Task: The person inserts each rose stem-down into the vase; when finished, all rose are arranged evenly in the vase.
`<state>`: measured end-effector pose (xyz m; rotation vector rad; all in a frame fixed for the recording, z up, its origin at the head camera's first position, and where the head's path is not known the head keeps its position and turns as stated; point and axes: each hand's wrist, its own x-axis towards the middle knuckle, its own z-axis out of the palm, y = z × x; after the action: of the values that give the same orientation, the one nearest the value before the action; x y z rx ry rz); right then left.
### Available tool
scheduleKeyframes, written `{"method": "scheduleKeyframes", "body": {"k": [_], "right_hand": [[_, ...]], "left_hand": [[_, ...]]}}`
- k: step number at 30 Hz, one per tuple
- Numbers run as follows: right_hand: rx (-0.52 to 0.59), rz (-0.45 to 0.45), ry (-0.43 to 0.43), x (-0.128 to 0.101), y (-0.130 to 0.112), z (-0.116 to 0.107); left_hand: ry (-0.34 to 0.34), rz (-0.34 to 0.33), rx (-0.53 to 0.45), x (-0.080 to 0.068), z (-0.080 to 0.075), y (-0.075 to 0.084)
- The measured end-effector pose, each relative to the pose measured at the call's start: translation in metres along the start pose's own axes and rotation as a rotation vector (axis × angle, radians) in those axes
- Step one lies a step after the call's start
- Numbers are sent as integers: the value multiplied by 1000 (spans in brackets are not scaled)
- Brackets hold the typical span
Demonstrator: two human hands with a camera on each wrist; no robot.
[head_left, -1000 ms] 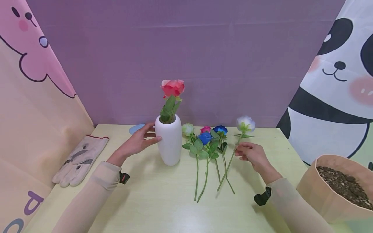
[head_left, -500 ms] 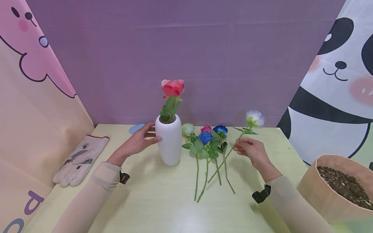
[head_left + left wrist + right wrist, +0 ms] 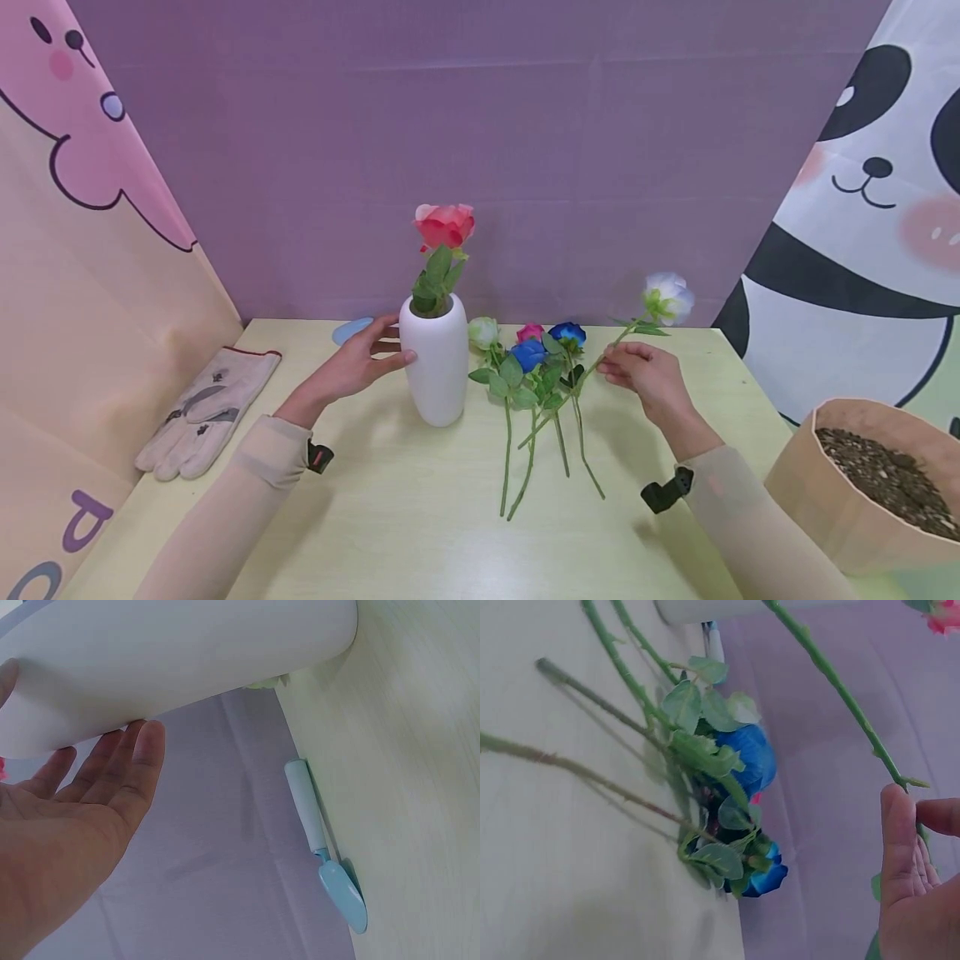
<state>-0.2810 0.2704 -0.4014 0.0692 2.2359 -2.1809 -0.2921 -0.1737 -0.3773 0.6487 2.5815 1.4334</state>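
A white vase (image 3: 435, 367) stands upright, a coral-pink rose (image 3: 445, 225) with green leaves in its mouth. My left hand (image 3: 360, 362) holds the vase's left side, thumb toward the front and fingers behind; the left wrist view shows its fingertips on the wall. My right hand (image 3: 648, 379) pinches the stem of a pale white-lilac flower (image 3: 669, 298) between thumb and fingers. That stem slants down to the left, across the flowers on the table. Lying there are a blue rose (image 3: 528, 356), a darker blue rose (image 3: 568, 335), a pink flower (image 3: 529, 333) and a pale green flower (image 3: 483, 332).
A small light-blue trowel (image 3: 322, 840) lies behind the vase near the table's back edge. Work gloves (image 3: 210, 412) lie at the left. A tan pot (image 3: 832, 500) of dark soil stands at the right front. A purple cloth (image 3: 480, 125) hangs behind the table.
The white-lilac flower has tilted and risen to the right, and its stem's lower end has swung left and up. My left hand and the vase have stayed put.
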Motion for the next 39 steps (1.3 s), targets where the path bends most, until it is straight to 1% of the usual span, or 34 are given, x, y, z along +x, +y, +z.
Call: {"method": "scheduleKeyframes", "body": {"k": [3,10,23,31,39], "right_hand": [[11,-7,14,0,-4,3],[99,-27,39,1,-11,12],[179,-60,72,2,-24,22],[238,-98,68,1,-34,28],[302,-122,71,0,-44,38]], "left_hand": [[2,2,-3,0,0,0],[4,4,-10,0,1,-1],[4,-1,-1,0,1,-1],[1,-12,8,1,0,0],[4,-13,3,1,1,0]]}}
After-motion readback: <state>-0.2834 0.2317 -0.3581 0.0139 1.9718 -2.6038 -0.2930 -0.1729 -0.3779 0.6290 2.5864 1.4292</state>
